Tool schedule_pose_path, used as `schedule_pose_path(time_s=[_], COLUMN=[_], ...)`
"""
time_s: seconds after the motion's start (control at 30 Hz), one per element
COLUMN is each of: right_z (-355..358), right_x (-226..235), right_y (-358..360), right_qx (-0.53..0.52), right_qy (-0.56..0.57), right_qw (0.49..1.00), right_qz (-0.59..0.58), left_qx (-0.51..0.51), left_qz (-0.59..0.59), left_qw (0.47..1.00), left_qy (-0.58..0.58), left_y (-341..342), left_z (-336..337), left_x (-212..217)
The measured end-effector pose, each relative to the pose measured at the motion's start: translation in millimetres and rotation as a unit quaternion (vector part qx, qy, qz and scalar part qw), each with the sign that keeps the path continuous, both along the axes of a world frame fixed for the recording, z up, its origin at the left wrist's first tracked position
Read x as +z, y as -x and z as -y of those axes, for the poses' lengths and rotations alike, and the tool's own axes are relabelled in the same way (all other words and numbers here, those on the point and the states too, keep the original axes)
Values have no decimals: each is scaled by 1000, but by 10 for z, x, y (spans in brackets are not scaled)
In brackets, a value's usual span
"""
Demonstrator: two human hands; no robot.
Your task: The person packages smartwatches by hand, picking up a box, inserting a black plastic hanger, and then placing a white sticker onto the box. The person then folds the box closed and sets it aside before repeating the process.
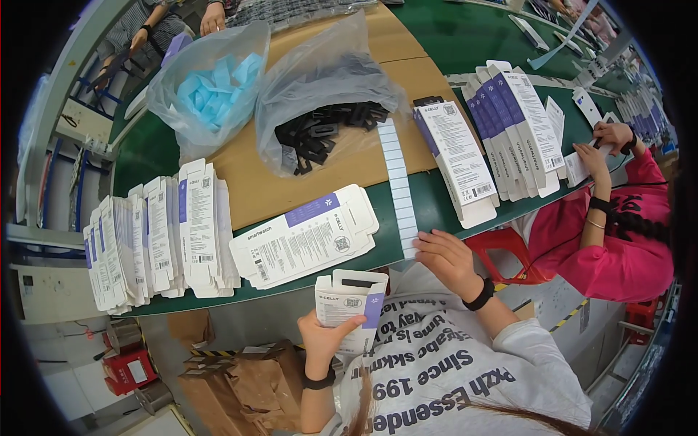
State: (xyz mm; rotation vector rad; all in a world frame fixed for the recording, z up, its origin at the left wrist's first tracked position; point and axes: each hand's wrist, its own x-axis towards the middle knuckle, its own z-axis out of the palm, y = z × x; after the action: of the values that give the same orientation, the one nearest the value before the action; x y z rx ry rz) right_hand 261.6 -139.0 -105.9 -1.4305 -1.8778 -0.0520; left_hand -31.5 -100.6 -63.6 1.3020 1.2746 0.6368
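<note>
Closest in, the person's left hand (329, 341) is clamped around a small white carton with a purple corner (350, 299), held upright in front of the chest, just off the near edge of the green tabletop (145, 156). The right hand (447, 254) rests at that same edge, fingers curled down onto the lower end of a long strip of white labels (398, 182); whether it pinches a label or only presses on one I cannot tell.

Just beyond the held carton lies a flat, unfolded white box blank with a purple band (309, 236), alone on the green surface. To its left stands a thick row of the same folded blanks (156, 243), leaning on one another. The label strip runs away from the right hand across a brown cardboard sheet (320, 123).

Further right, more flat blanks are fanned out in an overlapping stack (494, 131). A co-worker in a pink top (618, 247) sits at that side, both hands (603, 149) on a white piece at the edge.

Farther back on the cardboard sit two clear plastic bags, one of black plastic parts (327, 123), one of light blue pieces (214, 83). At the far corner another person's hand (212, 18) rests on the tabletop.
</note>
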Motion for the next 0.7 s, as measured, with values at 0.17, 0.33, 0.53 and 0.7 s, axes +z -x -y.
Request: schedule_pose_path(time_s=[0.17,0.33,0.53,0.7], right_z=[63,28,-165,-248], right_x=[106,707,1342,1257], right_y=[74,122,180,302], right_qx=[-3,26,74,90], right_qy=[8,161,246,251], right_qw=[999,984,966,962], right_qz=[33,67,-39,65], left_qx=[6,3,-75,-91], left_qz=[-4,-82,-222,-276], left_qw=[1000,996,963,945], left_qy=[8,-45,-131,-152], left_y=[-51,-161,-302,-324], left_z=[-2,1,-10,4], left_x=[13,32,186,200])
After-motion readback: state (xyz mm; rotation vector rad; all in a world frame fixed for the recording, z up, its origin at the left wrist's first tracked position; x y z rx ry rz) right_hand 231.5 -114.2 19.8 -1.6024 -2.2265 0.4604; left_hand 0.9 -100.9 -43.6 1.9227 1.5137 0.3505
